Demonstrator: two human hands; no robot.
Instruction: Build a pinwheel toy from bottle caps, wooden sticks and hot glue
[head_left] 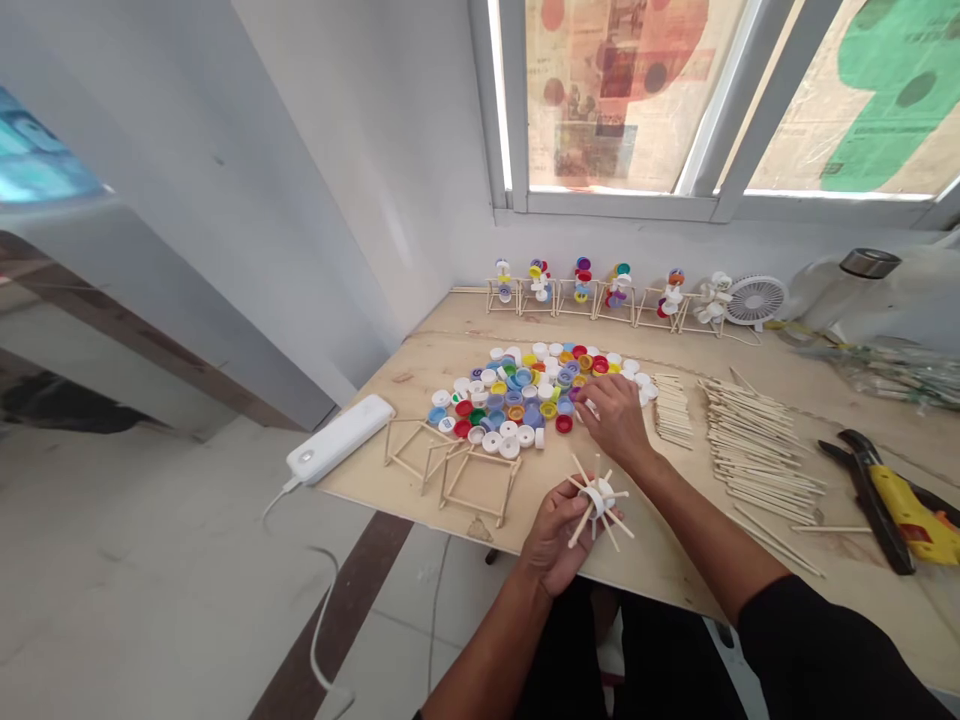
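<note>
My left hand (555, 535) is closed around a wheel made of white bottle caps with wooden sticks (598, 497) poking out all round, held over the table's front edge. Beyond it, my right hand (616, 415) reaches to the right side of a spread of mixed-colour bottle caps (515, 398). Its fingertips are pinched at a purple bottle cap (575, 394), partly hidden by the fingers. Left of my hands stand two open frames of glued sticks, one (480, 480) nearer and one (416, 450) farther left.
Short sticks (673, 410) and a larger pile of sticks (757, 450) lie to the right, then a yellow glue gun (907, 500). Finished cap wheels on stick frames (581, 290) line the wall beside a small fan (756, 300). A white power strip (341, 438) rests at the left edge.
</note>
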